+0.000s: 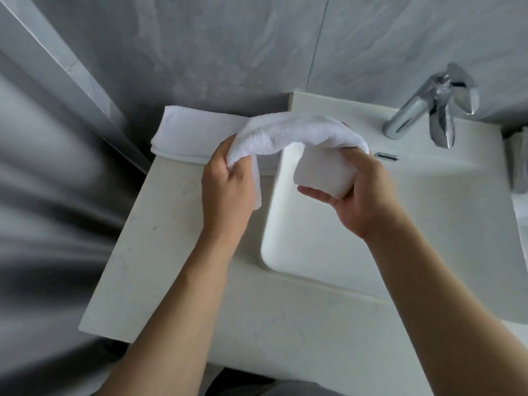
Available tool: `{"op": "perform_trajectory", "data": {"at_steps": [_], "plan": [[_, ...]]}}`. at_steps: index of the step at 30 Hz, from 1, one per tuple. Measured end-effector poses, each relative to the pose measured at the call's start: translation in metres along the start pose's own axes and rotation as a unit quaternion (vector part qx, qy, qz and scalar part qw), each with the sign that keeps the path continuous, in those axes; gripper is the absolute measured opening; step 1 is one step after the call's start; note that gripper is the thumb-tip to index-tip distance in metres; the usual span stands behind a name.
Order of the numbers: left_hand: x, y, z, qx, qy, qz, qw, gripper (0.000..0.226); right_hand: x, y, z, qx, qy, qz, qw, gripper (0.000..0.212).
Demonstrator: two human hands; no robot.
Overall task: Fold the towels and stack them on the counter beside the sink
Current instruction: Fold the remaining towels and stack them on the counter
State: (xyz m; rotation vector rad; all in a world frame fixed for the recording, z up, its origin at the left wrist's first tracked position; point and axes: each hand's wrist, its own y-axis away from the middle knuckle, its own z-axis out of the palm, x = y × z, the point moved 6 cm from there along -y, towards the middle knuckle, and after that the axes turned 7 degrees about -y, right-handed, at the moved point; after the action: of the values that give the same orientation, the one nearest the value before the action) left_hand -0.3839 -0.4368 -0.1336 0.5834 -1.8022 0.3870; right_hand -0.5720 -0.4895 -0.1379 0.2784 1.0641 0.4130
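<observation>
A small white towel (297, 132) arches in the air between both my hands, above the left rim of the sink (303, 247). My left hand (228, 190) grips its left end, with a strip of cloth hanging down past the fingers. My right hand (360, 201) holds the right end, where the cloth is folded over into a flat pad. Another white towel (188, 135) lies folded flat on the pale counter (148, 252) at the back, against the wall to the left of the sink.
A chrome faucet (428, 110) stands at the back right of the basin, with an overflow slot (386, 156) below it. Grey tiled wall runs behind. The counter's left edge drops off beside a grey angled surface.
</observation>
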Motion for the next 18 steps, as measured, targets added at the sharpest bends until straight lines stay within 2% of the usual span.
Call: {"op": "perform_trajectory", "data": {"at_steps": [3,9,15,18], "plan": [[0.016,0.032,0.036,-0.027,0.01,0.025,0.999,0.028,-0.006,0.022,-0.039,0.038,-0.076,0.01,0.996,0.032],[0.041,0.099,0.101,-0.066,0.005,0.052,0.996,0.034,-0.035,0.072,-0.121,0.035,-0.139,-0.006,0.99,0.04],[0.066,0.162,0.165,-0.094,0.004,0.091,0.991,0.042,-0.062,0.109,-0.209,0.027,-0.158,0.008,0.987,0.07],[0.079,0.179,0.198,-0.111,-0.006,0.112,0.987,0.046,-0.078,0.119,-0.249,0.062,-0.167,0.013,0.984,0.059]]}}
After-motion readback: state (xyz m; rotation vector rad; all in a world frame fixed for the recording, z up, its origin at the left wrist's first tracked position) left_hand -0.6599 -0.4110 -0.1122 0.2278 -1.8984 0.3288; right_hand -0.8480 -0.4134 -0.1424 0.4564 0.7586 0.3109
